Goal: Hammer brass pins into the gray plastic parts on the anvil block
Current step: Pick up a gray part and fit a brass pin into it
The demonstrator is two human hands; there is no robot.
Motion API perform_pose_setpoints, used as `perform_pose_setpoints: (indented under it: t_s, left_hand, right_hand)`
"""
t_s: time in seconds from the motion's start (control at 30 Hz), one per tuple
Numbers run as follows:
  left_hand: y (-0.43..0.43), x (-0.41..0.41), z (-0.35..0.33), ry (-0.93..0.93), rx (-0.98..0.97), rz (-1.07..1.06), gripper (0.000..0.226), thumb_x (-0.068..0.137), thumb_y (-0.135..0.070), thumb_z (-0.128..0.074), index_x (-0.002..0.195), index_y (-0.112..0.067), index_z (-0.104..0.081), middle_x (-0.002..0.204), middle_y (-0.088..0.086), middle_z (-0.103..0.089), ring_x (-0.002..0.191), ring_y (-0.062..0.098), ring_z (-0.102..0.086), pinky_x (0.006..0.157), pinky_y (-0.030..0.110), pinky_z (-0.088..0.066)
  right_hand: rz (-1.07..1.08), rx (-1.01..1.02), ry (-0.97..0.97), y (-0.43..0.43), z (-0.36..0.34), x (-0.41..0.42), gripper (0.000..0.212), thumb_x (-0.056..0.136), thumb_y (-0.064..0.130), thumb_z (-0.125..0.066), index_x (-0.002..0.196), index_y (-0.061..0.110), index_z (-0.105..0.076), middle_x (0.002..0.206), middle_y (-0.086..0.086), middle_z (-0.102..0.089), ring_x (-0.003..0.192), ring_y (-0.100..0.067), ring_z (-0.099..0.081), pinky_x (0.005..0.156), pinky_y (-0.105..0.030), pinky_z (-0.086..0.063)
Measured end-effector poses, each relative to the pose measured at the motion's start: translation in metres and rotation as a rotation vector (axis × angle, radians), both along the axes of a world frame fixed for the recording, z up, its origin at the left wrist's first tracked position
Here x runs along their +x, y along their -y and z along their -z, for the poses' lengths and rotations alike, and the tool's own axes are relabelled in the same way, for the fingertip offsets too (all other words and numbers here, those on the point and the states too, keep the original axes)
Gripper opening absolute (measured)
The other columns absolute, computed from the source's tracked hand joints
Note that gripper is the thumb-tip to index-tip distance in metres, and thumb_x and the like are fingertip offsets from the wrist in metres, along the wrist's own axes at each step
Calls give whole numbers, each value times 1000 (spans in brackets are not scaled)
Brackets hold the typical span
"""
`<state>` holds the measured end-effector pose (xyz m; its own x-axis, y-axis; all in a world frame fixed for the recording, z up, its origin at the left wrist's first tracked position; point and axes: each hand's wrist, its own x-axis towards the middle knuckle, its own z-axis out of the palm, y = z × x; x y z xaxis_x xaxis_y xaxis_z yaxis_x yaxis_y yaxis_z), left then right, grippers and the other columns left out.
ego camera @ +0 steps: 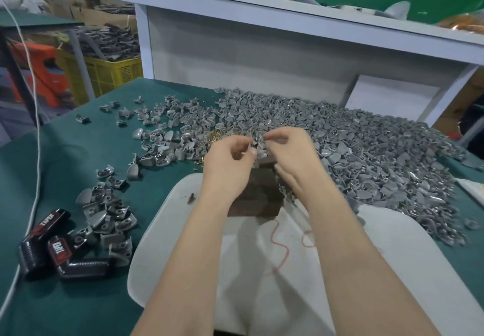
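While both hands meet just above one dark anvil block [258, 196], counts: two hands, one held part, one block. Left hand [227, 160]: fingers curled narrow, thumb and forefinger pinching one gray plastic part [258, 143]. Right hand [288, 149]: fingers pinched closed on the same part's far edge; any pin between them is too small to tell. Brass pins [216, 135]: one small heap, just left of the hands. Loose gray parts [366, 157] heaped right, scattered left on the green worktop [65, 152]; uncountable.
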<state>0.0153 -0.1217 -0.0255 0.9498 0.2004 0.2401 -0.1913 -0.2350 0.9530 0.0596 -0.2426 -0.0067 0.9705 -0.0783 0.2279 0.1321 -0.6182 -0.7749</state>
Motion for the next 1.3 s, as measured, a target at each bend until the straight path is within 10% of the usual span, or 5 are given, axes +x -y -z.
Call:
perform_pose_setpoints:
  t_s: [0.33,0.5,0.63,0.87,1.3]
  left_hand:
    - [8,-6,6,-90,435,53,18,90,-12,-59,105,-16,-67,103,0,-69,97,20,-63,93,35,-49]
    - [7,-5,8,-107,577,83,28,92,-12,-54,114,-24,-66,116,1,-66,110,25,-59,97,38,-46]
    - [6,-8,6,-67,683,-53,31,92,-21,-56,123,-25,-59,117,5,-58,110,29,-54,94,41,-44]
    - [7,-12,3,-201,686,-5,25,81,-51,-62,76,-28,-55,86,-7,-65,89,20,-59,86,36,-47]
    - [8,-8,8,-157,682,12,7,83,-35,-62,88,-31,-59,97,-9,-65,101,21,-58,91,38,-37]
  right_hand:
    - [-43,459,-27,18,23,-48,17,88,-7,-55,85,8,-62,74,-8,-67,59,-8,-64,63,-18,-55]
    - [-20,200,28,12,33,-46,13,88,4,-60,83,15,-66,84,-9,-71,84,-24,-68,86,-45,-52]
    - [23,16,103,11,35,-48,9,88,12,-61,89,17,-69,85,4,-68,87,-14,-63,88,-36,-49]
    - [42,70,107,13,35,-48,15,88,9,-60,84,22,-66,80,9,-65,84,-11,-61,86,-32,-50]
    - [14,-41,115,14,38,-48,12,89,13,-60,83,23,-61,81,10,-63,83,-13,-59,78,-26,-45]
